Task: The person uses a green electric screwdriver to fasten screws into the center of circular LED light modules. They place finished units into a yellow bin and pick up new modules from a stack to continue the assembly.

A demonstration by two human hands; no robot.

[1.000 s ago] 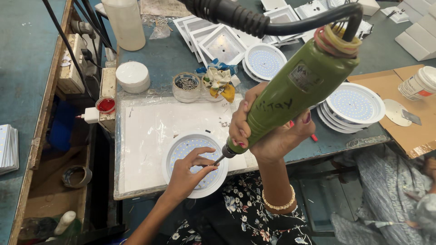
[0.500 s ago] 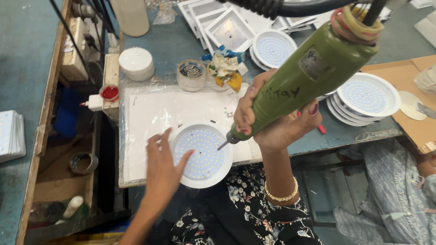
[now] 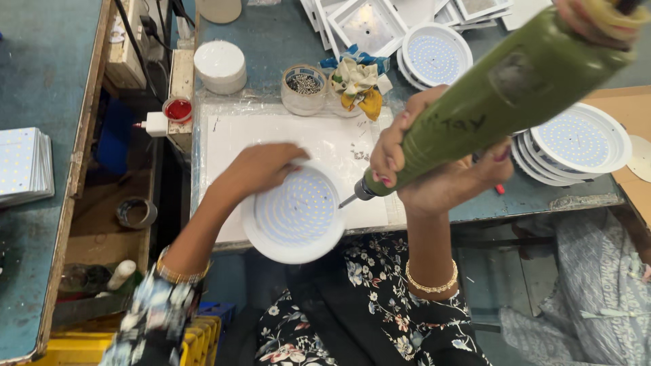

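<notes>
Lamp disc (image 3: pixel 295 210) shifted toward bench edge, overhanging.
My left hand (image 3: pixel 261 169) now grips its rim, fingers curled; right hand (image 3: pixel 434 163) wraps the green screwdriver (image 3: pixel 495 102), bit at disc's rim.

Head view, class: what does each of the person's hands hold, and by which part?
The right hand grips the green power screwdriver around its lower body, near the bit. The left hand holds the round white LED light panel by its upper left rim.
</notes>
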